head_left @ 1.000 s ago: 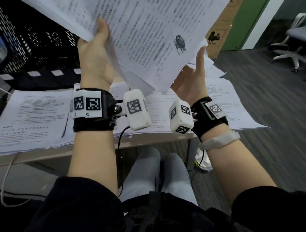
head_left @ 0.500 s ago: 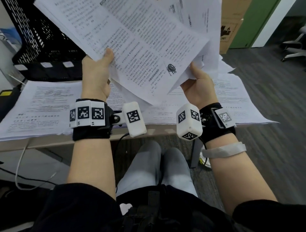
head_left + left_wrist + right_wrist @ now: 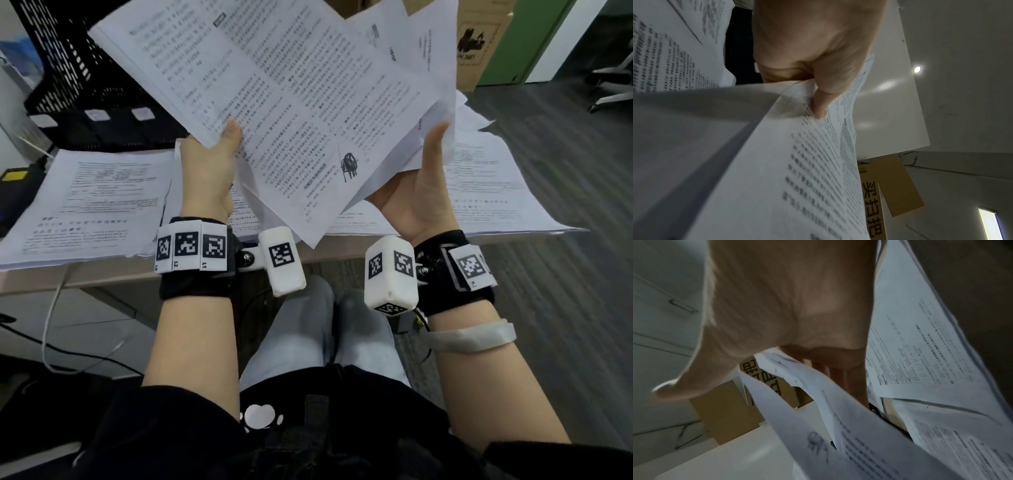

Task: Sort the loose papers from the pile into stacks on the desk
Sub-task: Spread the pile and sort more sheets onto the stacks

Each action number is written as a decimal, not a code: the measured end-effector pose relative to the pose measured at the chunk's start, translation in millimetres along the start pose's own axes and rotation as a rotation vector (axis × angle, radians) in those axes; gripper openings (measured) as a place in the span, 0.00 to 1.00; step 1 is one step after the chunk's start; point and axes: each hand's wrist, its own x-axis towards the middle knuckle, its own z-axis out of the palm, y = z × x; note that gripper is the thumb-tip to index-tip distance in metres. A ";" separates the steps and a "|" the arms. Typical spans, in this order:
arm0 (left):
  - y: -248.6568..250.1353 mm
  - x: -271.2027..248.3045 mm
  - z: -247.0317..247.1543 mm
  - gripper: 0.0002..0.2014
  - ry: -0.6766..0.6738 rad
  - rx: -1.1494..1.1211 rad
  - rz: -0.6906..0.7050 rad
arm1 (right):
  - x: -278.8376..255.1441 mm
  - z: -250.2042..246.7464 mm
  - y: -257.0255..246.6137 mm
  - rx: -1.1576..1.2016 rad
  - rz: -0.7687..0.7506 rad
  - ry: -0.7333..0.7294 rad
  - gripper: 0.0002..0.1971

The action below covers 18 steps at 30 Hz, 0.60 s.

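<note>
I hold a fanned bundle of printed sheets (image 3: 291, 113) up over the desk's front edge (image 3: 102, 274). The front sheet bears a black scribble. My left hand (image 3: 219, 150) grips the bundle's left edge, thumb on top; the left wrist view shows the thumb (image 3: 820, 104) pinching the sheets (image 3: 777, 162). My right hand (image 3: 421, 178) lies under the right side of the sheets, thumb raised off them. In the right wrist view its fingers (image 3: 855, 382) lie straight behind the loose sheets (image 3: 838, 426). On the desk lie a left stack (image 3: 96, 202), a partly hidden middle stack (image 3: 246, 219) and a right stack (image 3: 486, 192).
A black mesh tray (image 3: 78, 78) stands at the back left of the desk. A black device with a yellow top (image 3: 13, 178) sits at the left edge. A cardboard box (image 3: 476, 44) and an office chair (image 3: 613, 82) stand beyond. Cables (image 3: 51, 308) hang below the desk.
Both hands and the sheets sit lower in view than a second ago. My right thumb, pressed on the sheets half a second ago, now stands clear of them. The left grip is unchanged.
</note>
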 end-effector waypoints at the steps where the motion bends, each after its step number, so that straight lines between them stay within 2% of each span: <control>1: -1.9 -1.6 0.1 0.09 -0.001 -0.002 -0.009 | -2.4 0.3 1.7 -0.031 0.012 0.005 0.38; 3: -5.4 -4.6 1.0 0.08 -0.006 -0.004 -0.019 | -3.1 1.3 6.1 -0.133 0.021 0.105 0.19; 5: -8.8 -7.5 1.2 0.09 -0.017 0.003 -0.024 | -1.7 0.8 9.9 -0.216 0.042 0.234 0.10; 10: -13.9 -12.4 -5.1 0.09 -0.096 0.030 -0.085 | -2.7 7.0 14.4 -0.176 0.095 0.340 0.12; 13: -15.5 -16.6 -12.6 0.17 -0.134 -0.027 -0.110 | -2.6 13.6 20.9 -0.136 0.059 0.404 0.13; 18: -15.1 -30.9 -24.6 0.30 -0.008 -0.145 -0.119 | -7.0 30.0 31.3 -0.102 0.026 0.419 0.18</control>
